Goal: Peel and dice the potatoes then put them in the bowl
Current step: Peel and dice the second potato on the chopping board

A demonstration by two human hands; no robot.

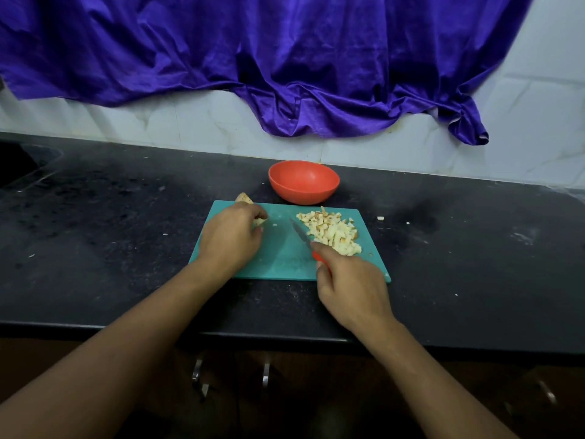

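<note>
Pale diced potato pile (pixel 330 233) on teal plastic board (pixel 285 258), round orange bowl (pixel 304 181) unfilled; left hand (pixel 231 237) pinches remaining potato piece (pixel 259 221), right hand (pixel 351 289) grips red-handled knife (pixel 305 239).

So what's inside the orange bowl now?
Nothing visible: the orange bowl shows bare interior. Its near wall hides the front bottom. The diced potato sits on the cutting board.

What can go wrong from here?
1. The knife points toward the left hand, which pinches a small potato piece; cutting so small a piece may nick the fingers.
2. The diced potato pile sits near the right edge of the cutting board; a stray bit already lies on the counter, and more may spill.
3. The bowl stands behind the board, so the transfer could drop dice.
</note>
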